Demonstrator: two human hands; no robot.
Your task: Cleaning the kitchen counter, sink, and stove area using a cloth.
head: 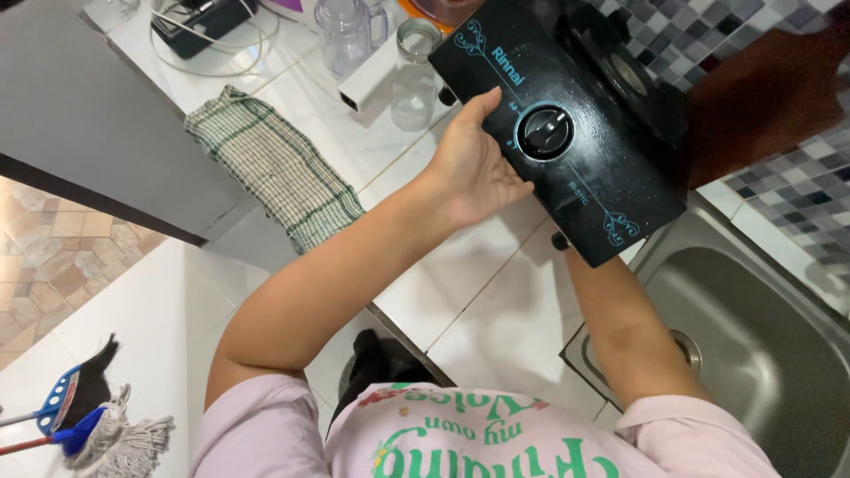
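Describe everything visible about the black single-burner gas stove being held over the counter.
The glossy black single-burner gas stove has a glass-like top with teal scroll ornaments, one round black control knob in front and a dark burner grate behind. Water droplets speckle its surface. It is tilted, lifted above the white tiled counter beside the steel sink. The left hand grips its front edge; the right forearm reaches underneath, that hand hidden.

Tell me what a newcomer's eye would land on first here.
First, the black single-burner gas stove, tilted up off the white tiled counter; the left hand grips its front edge beside the round knob. The right forearm reaches under the stove, its hand hidden. Next, the green checked cloth lying at the counter's left, and the steel sink at lower right.
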